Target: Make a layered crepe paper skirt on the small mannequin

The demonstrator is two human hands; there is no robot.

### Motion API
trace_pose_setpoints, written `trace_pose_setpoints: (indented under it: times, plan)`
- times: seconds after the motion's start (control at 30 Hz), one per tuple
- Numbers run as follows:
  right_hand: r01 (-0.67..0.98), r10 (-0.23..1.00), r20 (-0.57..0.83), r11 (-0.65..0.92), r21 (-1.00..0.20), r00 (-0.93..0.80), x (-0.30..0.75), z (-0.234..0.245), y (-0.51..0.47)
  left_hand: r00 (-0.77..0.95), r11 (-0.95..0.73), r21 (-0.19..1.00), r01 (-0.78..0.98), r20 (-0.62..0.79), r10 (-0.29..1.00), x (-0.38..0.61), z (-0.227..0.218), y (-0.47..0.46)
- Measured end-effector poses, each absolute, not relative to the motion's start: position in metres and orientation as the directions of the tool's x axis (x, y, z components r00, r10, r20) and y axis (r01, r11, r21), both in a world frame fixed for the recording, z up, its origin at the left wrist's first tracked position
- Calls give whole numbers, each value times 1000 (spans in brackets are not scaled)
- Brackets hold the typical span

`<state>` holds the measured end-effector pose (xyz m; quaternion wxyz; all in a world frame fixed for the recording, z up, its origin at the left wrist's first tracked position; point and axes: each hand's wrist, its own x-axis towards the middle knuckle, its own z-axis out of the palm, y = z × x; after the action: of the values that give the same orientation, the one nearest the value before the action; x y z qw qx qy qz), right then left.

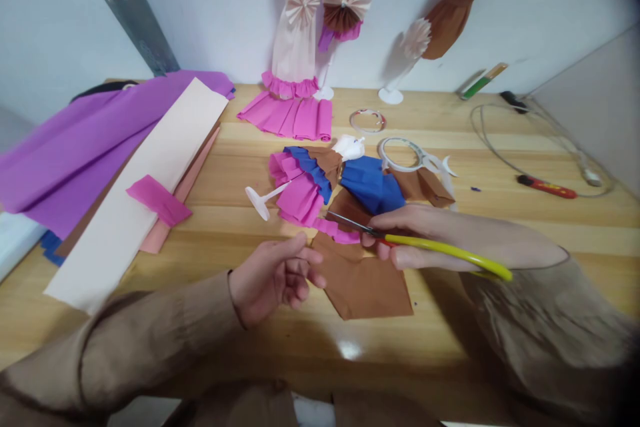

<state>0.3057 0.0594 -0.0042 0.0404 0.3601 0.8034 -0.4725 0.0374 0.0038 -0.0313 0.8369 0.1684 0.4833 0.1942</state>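
Observation:
My right hand [400, 233] grips a pair of scissors [440, 247] with yellow handles and some red near the pivot. The metal blades point left over brown crepe paper. My left hand [280, 273] is half curled, palm up, with its fingers apart and nothing visible in them. Beside its fingertips lies a brown crepe paper piece [370, 290]. Just beyond both hands, a small paper dress figure [305, 180] with pink, blue and brown ruffles rests on its side, its white stand [260, 203] pointing left. Blue crepe paper [373, 183] lies against it.
Purple crepe paper [110, 140], a long cream strip [135, 193] and a small pink piece [159, 200] lie at left. Two tape rolls [403, 153] sit beyond the figure. Dressed stands [295, 47] line the wall. A cable [493, 157] and a red-handled tool [547, 187] are at right.

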Motion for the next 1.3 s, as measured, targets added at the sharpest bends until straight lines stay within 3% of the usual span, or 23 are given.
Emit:
trace_pose_setpoints:
  times: [0.07,0.17,0.4,0.73,1.13,1.3]
  plan:
    - [627,513,-437,285,-725,-738,307,-5,60,447,867,387,-313,-746,494,43,-35,9]
    - [610,480,-441,285,-740,-759,311,-7,61,394,800,367,-475,-724,566,52,-36,17]
    - [606,500,-429,273,-747,-753,312,-8,61,368,709,328,-625,-676,638,59,-37,17]
    - [579,537,-379,270,-769,-753,312,-9,60,424,710,320,-627,-624,656,57,-46,12]
    - [627,529,-430,274,-729,-731,310,-9,59,312,727,335,-600,-738,598,65,-36,29]
    - [597,535,-448,138,-791,-717,304,-6,56,267,732,371,-572,-759,593,65,-35,30]
